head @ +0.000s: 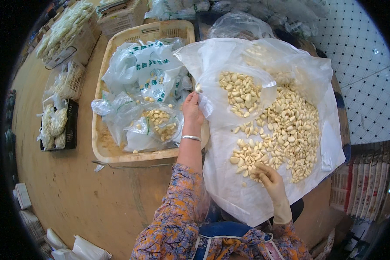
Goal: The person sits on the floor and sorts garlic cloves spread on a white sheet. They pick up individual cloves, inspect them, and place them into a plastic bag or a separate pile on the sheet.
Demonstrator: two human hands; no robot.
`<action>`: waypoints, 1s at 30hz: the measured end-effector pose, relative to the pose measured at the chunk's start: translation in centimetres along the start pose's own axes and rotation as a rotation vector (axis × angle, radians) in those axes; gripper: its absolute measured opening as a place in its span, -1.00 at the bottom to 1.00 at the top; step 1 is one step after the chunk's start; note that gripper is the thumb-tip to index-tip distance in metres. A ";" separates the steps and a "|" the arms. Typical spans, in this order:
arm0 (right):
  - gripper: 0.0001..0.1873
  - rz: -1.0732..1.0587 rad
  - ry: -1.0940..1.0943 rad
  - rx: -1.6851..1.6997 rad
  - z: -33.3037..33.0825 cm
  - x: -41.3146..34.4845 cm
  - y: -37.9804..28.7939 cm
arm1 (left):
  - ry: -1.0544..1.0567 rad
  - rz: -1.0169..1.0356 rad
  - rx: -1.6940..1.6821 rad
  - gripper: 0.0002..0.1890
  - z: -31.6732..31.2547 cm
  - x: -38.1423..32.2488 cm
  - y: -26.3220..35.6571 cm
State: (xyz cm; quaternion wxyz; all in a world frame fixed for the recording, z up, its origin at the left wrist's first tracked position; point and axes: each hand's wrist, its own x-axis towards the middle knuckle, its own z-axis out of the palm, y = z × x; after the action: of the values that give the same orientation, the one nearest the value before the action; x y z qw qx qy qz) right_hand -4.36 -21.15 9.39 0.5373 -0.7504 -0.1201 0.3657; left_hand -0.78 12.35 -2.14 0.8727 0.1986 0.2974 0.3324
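Many peeled garlic cloves (291, 130) lie heaped on a white woven plastic sheet (224, 182) in front of me. A clear plastic bag (211, 74) rests open on the sheet's upper left, and a pile of cloves (240, 92) shows in and around its mouth. My left hand (193, 105), bare with a silver bangle at the wrist, pinches a small pale thing at the bag's left edge; it looks like a clove, but I cannot be sure. My right hand (266, 175), in a thin pale glove, is at the near edge of the cloves, fingers curled over a few of them.
A yellowish plastic basket (100, 148) on the left holds printed plastic bags and loose cloves. Farther left stand a black crate (72, 125) and a white crate (76, 79) with bagged goods. Stacked crates (360, 188) stand at right, beside white tiled flooring (357, 81).
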 end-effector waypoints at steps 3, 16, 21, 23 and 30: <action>-0.65 0.022 0.050 -0.004 -0.6 -1.9 0.8 | -0.106 -0.068 -0.217 -0.73 0.1 -0.2 0.6; -0.65 -0.028 0.133 0.077 -0.9 -3.5 3.1 | -0.165 -0.204 -0.194 -0.56 0.5 -0.9 1.9; -0.66 -0.003 0.178 -0.045 -0.6 -4.0 2.5 | -0.546 -0.232 -0.647 -0.53 -3.5 2.0 1.5; -0.66 0.021 0.256 -0.091 -1.1 -4.7 2.1 | -0.362 -0.135 -0.547 -0.54 -0.1 -0.7 2.3; -0.65 -0.141 0.542 -0.405 -1.8 -3.6 3.2 | -0.495 -0.239 -0.513 -0.63 -1.0 -0.2 3.9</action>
State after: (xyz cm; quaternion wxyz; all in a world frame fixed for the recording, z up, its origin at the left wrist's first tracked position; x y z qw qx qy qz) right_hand -6.30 -25.73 8.35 0.4140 -0.9014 -0.0948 0.0839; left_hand -3.35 15.10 -0.70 0.9722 0.0117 0.0056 0.2338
